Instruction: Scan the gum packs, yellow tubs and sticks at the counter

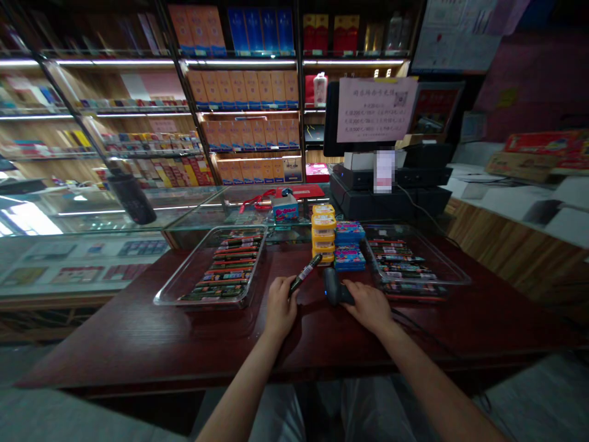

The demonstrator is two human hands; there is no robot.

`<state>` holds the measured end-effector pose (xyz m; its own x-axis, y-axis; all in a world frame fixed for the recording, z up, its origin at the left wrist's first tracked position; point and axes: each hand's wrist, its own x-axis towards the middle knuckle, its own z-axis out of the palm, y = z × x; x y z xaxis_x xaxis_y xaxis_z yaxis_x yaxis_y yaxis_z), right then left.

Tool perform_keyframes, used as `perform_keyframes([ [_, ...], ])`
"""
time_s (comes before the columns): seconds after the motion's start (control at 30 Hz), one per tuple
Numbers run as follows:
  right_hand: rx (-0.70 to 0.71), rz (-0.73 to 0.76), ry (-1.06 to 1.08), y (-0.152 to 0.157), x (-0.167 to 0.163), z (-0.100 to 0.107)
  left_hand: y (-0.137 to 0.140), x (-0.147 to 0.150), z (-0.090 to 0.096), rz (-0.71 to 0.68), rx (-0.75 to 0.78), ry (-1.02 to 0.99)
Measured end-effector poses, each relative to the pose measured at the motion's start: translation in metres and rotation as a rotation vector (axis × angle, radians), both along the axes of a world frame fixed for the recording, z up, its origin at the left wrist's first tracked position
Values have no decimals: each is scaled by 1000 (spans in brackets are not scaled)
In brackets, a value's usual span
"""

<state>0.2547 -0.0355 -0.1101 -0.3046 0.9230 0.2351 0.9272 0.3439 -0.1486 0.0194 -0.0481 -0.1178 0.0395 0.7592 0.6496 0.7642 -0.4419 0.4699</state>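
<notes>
Head cam: L hand (281, 306) gripping dark, labelled cylindrical stick (305, 274), R hand (370, 306) gripping black plastic handheld scanner (332, 287); stick best held steady, labelled side twd scanner.

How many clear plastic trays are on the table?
2: the left tray, left of the left hand, and the right tray, right of the right hand. Another nested underneath could be hidden.

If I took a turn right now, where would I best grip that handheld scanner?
Probably take the handheld scanner by its slimmer handle, coming from the right: its wide head sits to the left, and the handle extends rightward into the right hand, which partly hides it.
</notes>
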Motion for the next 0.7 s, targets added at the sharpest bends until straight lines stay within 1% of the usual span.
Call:
perform_keyframes([
  [0.07, 17, -16, -4, 2, 0, -4, 3, 7, 9, -38, 26, -12],
  [0.13, 27, -32, -3, 4, 0, -7, 9, 22, 22, -95, 26, -36],
  [0.23, 36, -51, 2, 6, -1, -9, 25, 57, 44, -232, -16, -62],
  [0.3, 37, -58, 1, 8, -1, -10, 38, 85, 57, -316, -64, -37],
  [0.4, 36, -75, -8, 9, -2, -10, 61, 128, 73, -377, -144, 110],
  [0.5, 39, -81, -19, 10, -1, -11, 85, 167, 81, -380, -194, 311],
  [0.6, 37, -66, -25, 12, 0, -14, 107, 200, 83, -390, -217, 505],
  [0.7, 34, -53, -25, 14, 2, -19, 125, 225, 81, -423, -242, 663],
])
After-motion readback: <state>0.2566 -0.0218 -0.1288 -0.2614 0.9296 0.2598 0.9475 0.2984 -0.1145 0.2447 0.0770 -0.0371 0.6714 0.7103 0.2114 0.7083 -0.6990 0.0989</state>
